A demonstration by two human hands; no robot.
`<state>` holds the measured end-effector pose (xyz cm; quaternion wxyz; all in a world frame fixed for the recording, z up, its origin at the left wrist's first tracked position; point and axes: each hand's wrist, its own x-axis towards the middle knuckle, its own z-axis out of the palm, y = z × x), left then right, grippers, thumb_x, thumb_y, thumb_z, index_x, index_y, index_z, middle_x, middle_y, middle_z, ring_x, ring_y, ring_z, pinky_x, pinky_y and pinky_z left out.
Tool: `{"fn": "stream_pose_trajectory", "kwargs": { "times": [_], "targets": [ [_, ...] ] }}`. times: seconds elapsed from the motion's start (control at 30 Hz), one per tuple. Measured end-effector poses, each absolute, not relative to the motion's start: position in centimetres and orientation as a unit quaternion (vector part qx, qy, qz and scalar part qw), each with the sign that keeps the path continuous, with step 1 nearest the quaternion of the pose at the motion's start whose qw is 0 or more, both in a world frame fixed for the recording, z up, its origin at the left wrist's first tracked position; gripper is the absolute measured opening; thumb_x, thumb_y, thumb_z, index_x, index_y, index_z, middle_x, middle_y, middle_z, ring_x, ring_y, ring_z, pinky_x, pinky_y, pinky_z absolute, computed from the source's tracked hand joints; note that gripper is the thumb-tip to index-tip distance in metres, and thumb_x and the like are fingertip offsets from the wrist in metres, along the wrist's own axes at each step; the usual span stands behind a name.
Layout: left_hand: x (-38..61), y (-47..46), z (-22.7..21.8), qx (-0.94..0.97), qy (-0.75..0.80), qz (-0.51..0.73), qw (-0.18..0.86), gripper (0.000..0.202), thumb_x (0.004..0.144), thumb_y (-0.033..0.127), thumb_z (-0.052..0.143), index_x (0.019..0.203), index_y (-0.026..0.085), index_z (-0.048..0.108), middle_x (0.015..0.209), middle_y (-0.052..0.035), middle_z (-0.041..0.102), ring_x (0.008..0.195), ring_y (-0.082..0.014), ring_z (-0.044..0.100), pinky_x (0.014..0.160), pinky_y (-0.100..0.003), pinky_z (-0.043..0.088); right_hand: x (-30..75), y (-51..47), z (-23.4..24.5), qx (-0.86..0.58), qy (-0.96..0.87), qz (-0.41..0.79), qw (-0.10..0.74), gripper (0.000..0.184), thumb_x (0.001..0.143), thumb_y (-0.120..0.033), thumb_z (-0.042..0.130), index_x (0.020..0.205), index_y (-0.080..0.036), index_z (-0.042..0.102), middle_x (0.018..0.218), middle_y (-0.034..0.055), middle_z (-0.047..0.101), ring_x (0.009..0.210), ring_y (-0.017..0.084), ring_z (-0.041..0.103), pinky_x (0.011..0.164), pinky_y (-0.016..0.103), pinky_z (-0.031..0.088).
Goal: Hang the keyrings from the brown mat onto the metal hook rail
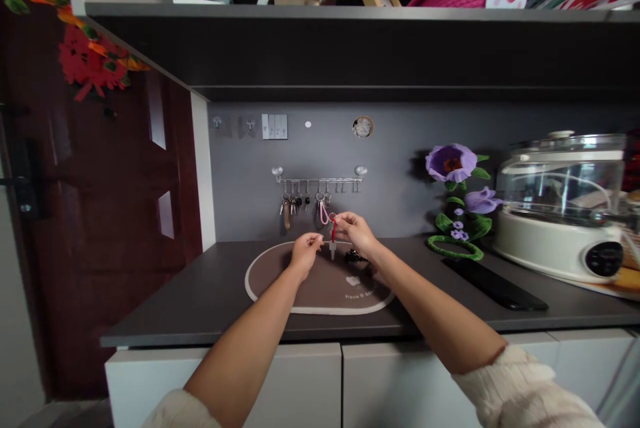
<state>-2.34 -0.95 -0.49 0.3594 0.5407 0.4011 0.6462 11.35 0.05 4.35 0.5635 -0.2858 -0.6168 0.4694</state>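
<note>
My right hand (354, 228) pinches a bunch of keys (333, 249) by its metal ring, and a red strap and a key dangle below. To the left of them, my left hand (306, 253) has its thumb and fingertips pressed together; whatever they hold, if anything, is too small to make out. Behind both hands a clear hook rail (320, 181) is fixed to the grey wall. Several keys hang on it, one with a pink loop (324, 213). A dark object (354, 257), partly hidden by my right hand, lies on the brown mat (280, 281).
On the right, purple knitted flowers (453, 163) stand beside a black flat object (497, 285) and a white steamer with a clear top (545, 235). A shelf (350, 48) overhangs the counter (200, 301). A dark red door (125, 248) is at the left.
</note>
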Motion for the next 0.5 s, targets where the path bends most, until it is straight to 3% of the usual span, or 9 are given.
{"fn": "stream_pose_trajectory", "kwargs": {
  "times": [0.5],
  "targets": [
    [-2.2,-0.1,-1.0,0.583,0.409,0.624,0.321,0.016,0.065,0.028,0.056,0.069,0.014,0.059,0.060,-0.0012,0.057,0.054,-0.0092,0.047,0.055,-0.022,0.036,10.8,4.3,8.2,-0.294,-0.557,0.474,0.615,0.004,0.075,-0.017,0.046,0.071,-0.016,0.046,0.062,-0.0005,0.053,0.051,0.008,0.052,0.052,0.025,0.047]
  ]
}}
